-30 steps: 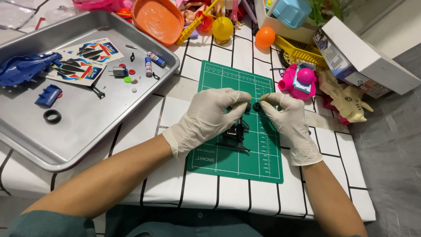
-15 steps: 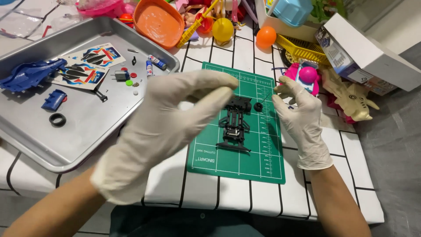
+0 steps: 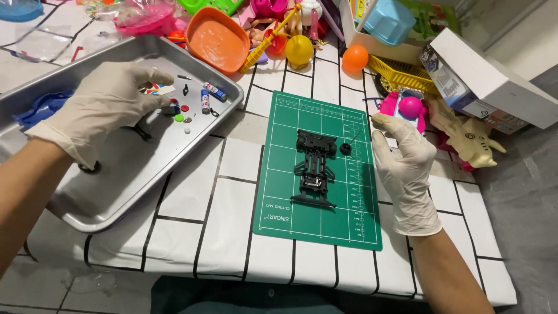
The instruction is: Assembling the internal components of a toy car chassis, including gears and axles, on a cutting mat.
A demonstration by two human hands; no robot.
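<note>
The left hand (image 3: pixel 107 104) is hovering over the metal tray (image 3: pixel 145 174) at upper left, fingers loosely spread above small parts (image 3: pixel 183 110). The right hand (image 3: pixel 404 168) is hanging open and empty beside the black toy chassis (image 3: pixel 315 166) on the green mat (image 3: pixel 290 227).

Gloved hands apart over tray and mat

Your left hand (image 3: pixel 107 104) reaches into the metal tray (image 3: pixel 116 197) among small parts; your right hand (image 3: pixel 404 166) hovers open beside the black chassis (image 3: pixel 315 167) on the green cutting mat (image 3: pixel 290 215).

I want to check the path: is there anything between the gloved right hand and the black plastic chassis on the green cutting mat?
Only a small black wheel lies between the right hand and the black plastic chassis, on the green cutting mat.
</note>
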